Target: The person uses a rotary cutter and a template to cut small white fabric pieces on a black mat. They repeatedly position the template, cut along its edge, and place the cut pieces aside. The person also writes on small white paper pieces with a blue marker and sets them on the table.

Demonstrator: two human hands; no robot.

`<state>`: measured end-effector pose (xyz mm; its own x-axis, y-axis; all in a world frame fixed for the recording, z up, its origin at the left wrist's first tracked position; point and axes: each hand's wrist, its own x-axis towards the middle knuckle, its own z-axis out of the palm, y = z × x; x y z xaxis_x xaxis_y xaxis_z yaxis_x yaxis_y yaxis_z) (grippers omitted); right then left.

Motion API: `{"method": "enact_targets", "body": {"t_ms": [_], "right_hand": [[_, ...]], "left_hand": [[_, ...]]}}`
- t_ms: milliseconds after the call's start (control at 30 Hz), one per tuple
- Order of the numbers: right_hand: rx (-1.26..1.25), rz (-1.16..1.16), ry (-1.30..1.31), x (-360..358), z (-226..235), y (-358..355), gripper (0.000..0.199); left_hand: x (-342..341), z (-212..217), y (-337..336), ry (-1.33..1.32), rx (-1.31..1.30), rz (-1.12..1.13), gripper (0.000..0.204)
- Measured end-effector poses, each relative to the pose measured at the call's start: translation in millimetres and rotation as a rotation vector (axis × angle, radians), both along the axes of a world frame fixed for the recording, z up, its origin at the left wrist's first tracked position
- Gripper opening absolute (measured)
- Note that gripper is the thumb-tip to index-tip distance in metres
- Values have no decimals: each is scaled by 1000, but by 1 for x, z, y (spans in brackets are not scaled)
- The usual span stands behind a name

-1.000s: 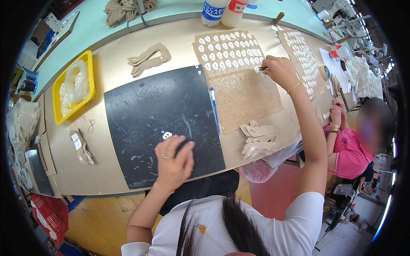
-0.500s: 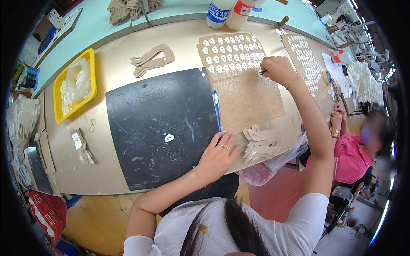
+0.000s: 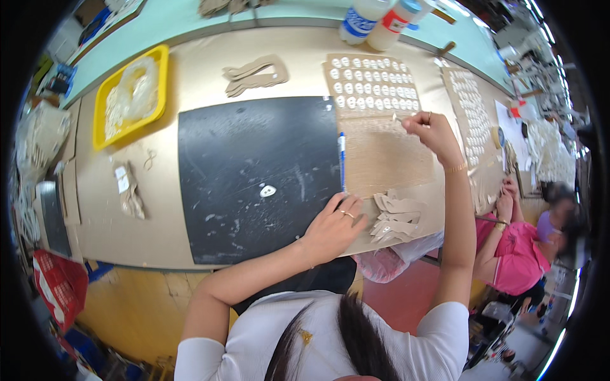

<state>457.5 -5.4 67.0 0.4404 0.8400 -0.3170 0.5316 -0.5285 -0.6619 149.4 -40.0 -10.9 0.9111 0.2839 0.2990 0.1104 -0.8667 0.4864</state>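
Note:
My right hand (image 3: 435, 136) is closed in a pinch above the brown cardboard sheet (image 3: 387, 155), just below its rows of small white oval pieces (image 3: 375, 89). At its fingertips shows a small white piece (image 3: 395, 118); whether a thin tool lies between is too small to tell. Resting by the lower right edge of the black board (image 3: 254, 152), my left hand (image 3: 335, 230) has its fingers apart and holds nothing I can see. One white oval piece with dark holes (image 3: 267, 190) lies on that board. A blue-and-white pen (image 3: 342, 162) lies along the board's right edge, beyond my left fingers.
Beige cut pieces lie beside my left hand (image 3: 397, 219) and behind the board (image 3: 254, 76). A yellow tray (image 3: 162, 86) with white pieces stands far left, bottles (image 3: 365, 22) at the back. Another covered cardboard sheet (image 3: 469, 114) is at right, near a pink-shirted person (image 3: 518, 254).
The whole view has shifted. My right hand has moved from the right end of the bottom row to a spot below it, over bare cardboard. My left hand stays by the board.

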Motion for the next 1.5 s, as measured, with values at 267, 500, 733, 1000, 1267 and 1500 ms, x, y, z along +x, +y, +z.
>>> {"method": "enact_targets", "body": {"t_ms": [267,500,733,1000,1267,1500], "right_hand": [[148,328,-186,-200,9,17,19],[136,486,-506,-261,-10,35,10],[108,463,-535,-268,-1,31,11],[202,190,-432,-161,17,7,21],[72,131,-926,38,-34,-21,16],[-84,436,-990,61,-20,-2,12]], "left_hand": [[-57,35,22,-140,-156,229,35],[-115,21,73,-95,8,712,36],[-107,27,83,139,71,652,43],[-97,34,94,152,218,577,25],[-89,24,105,69,133,664,26],[-98,11,98,-122,5,779,39]]}}
